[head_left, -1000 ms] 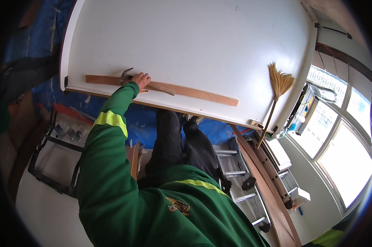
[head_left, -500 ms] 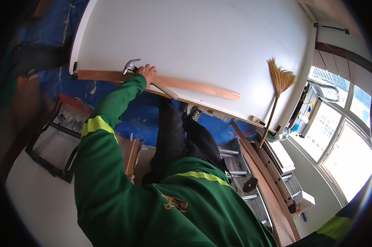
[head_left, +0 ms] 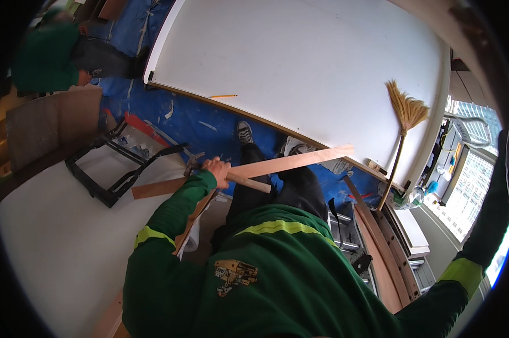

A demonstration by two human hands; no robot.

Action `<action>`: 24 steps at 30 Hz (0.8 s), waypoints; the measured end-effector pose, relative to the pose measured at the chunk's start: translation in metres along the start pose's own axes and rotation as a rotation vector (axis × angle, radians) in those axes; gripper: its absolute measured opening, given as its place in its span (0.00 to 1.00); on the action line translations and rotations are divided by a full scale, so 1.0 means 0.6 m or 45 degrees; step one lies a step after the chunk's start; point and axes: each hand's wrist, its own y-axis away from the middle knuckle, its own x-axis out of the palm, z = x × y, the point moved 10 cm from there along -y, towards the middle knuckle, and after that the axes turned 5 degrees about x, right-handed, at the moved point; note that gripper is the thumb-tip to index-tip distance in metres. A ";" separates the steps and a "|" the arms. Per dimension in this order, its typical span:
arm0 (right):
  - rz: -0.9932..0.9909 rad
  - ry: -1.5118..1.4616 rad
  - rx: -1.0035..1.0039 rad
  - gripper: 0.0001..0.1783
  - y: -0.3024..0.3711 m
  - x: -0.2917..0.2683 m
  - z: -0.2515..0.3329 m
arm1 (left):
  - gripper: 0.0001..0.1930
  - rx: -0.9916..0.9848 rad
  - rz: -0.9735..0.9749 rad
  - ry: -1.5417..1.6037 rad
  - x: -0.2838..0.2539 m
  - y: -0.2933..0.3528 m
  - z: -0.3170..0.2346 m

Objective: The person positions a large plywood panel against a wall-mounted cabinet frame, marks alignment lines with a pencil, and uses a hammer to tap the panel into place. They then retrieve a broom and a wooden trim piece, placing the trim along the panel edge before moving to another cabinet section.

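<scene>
My left hand [head_left: 216,170] is closed around a claw hammer [head_left: 249,181] and a long, thin wooden strip [head_left: 294,161], which cross each other. The hammer's metal head sticks out left of my fingers, its wooden handle to the right. Off the white panel's near edge, the strip slants across in front of my legs, its right end over that edge. A yellow pencil [head_left: 223,96] lies on the large white panel [head_left: 299,62]. My right arm [head_left: 463,276] is raised along the right rim; its hand is too blurred or cut off to make out.
A straw broom [head_left: 406,110] rests on the panel's right side. Below it are a ladder [head_left: 347,245] and long boards [head_left: 378,253]. At left stand a black folding frame [head_left: 105,194] and a white surface [head_left: 46,236]. Another person [head_left: 46,59] is at far left on blue floor sheeting [head_left: 116,104].
My left hand has lifted the strip with the hammer off the panel and drawn both toward my body. The pencil now shows. My view has shifted, and more of my right arm is visible.
</scene>
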 end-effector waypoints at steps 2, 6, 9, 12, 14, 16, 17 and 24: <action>0.054 0.131 -0.008 0.23 0.019 0.084 0.104 | 0.29 -0.049 0.061 0.074 0.025 0.043 -0.010; 0.122 0.062 0.026 0.34 0.080 0.243 0.274 | 0.27 0.065 0.039 0.119 0.040 0.066 -0.031; 0.292 -0.111 0.046 0.34 0.126 0.401 0.373 | 0.27 0.174 0.020 0.140 0.058 0.054 -0.038; 0.401 -0.199 0.091 0.33 0.193 0.590 0.426 | 0.27 0.250 0.046 0.058 0.073 0.035 -0.040; 0.362 -0.216 0.077 0.31 0.209 0.687 0.468 | 0.27 0.250 0.005 0.092 0.095 0.045 -0.041; 0.276 -0.092 0.038 0.31 0.226 0.797 0.509 | 0.27 0.283 -0.071 0.074 0.097 0.037 -0.037; 0.330 -0.089 0.060 0.30 0.232 0.856 0.524 | 0.26 0.286 -0.103 0.075 0.105 0.035 -0.032; 0.387 -0.203 0.143 0.24 0.236 1.085 0.563 | 0.28 0.330 0.030 0.041 0.112 0.014 -0.018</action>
